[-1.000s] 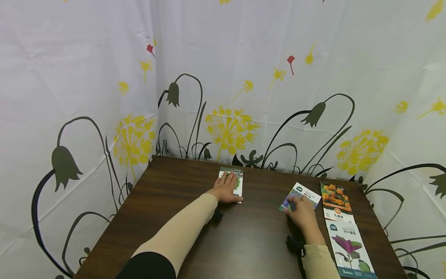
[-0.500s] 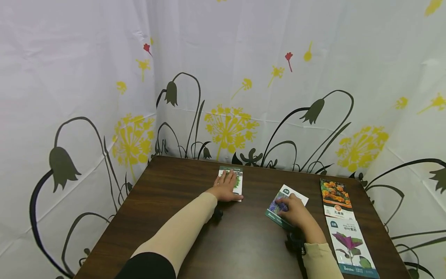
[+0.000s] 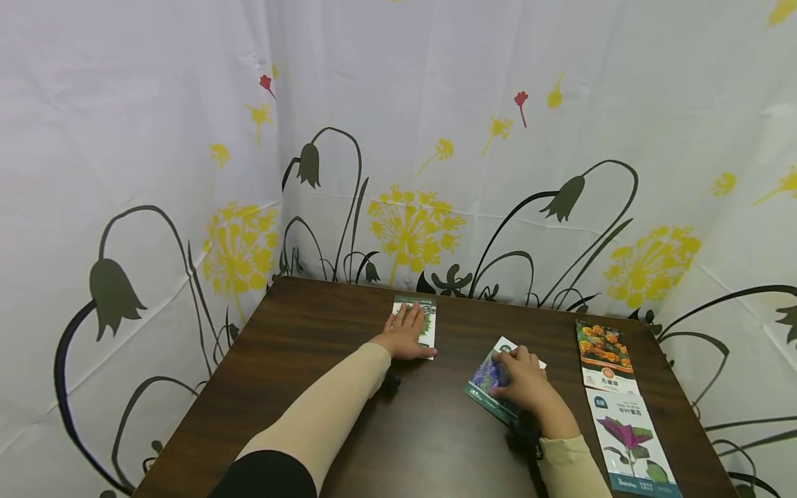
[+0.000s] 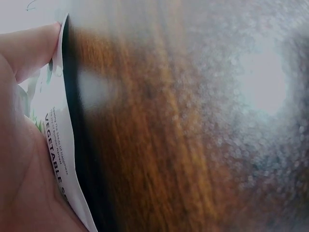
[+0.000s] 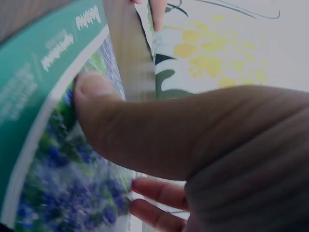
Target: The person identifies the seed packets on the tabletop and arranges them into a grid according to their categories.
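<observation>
My left hand (image 3: 405, 339) rests flat with straight fingers on a white-and-green seed packet (image 3: 429, 330) near the back of the table. In the left wrist view, the packet's lower edge (image 4: 72, 188) bows up slightly under the palm, showing "VEGETABLE" print. To the right, my right hand (image 3: 528, 382) grips a seed packet with purple flowers and a green band (image 3: 484, 382), which lies at a slant. The right wrist view has the thumb (image 5: 130, 128) pressed on the flower picture (image 5: 67, 188) and two fingertips at its far edge.
Two more seed packets line the table's right side: an orange marigold one (image 3: 604, 349) behind a white one with a purple-leaved plant (image 3: 630, 446). The dark wooden table (image 3: 324, 325) backs onto a floral curtain (image 3: 398, 159).
My right hand has slid the purple-flowered packet leftward and a little nearer, away from the marigold packet, turning it slightly. The left hand stays on its packet.
</observation>
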Available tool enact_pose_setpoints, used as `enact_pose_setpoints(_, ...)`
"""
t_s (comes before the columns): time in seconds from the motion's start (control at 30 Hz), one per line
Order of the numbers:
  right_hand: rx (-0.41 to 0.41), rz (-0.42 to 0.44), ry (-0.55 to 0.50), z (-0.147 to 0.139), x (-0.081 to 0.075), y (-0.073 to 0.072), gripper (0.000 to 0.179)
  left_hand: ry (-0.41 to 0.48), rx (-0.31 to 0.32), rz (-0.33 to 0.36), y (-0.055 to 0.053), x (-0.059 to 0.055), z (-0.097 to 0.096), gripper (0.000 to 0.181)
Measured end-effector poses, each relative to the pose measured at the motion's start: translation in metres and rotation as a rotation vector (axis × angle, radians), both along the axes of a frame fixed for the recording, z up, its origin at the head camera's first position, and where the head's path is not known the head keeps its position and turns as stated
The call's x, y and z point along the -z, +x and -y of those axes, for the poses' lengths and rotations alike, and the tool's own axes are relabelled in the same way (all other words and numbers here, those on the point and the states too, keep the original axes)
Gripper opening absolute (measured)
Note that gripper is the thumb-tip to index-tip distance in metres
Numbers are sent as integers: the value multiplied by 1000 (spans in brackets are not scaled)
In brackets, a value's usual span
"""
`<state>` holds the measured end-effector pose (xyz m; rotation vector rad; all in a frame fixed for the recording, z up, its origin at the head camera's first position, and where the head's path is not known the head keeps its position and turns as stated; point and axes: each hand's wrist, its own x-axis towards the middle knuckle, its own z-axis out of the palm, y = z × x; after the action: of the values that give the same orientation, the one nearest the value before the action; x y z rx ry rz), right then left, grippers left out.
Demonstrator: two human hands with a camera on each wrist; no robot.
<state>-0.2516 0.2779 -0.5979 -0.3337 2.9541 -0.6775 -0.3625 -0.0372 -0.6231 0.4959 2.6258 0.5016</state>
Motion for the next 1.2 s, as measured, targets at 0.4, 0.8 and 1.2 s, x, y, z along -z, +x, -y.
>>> enact_pose_setpoints(0.4, -136, -68, 39, 28, 5, 4, 78, -5, 1, 3, -4, 1, -1, 117)
enact_pose_setpoints(0.8, -239, -67, 41, 63, 6, 18, 79, 7, -2, 8, -2, 5, 0, 115)
enact_pose_setpoints(1.2, -347, -105, 46, 90, 7, 27, 79, 0, -1, -4, -5, 4, 1, 115)
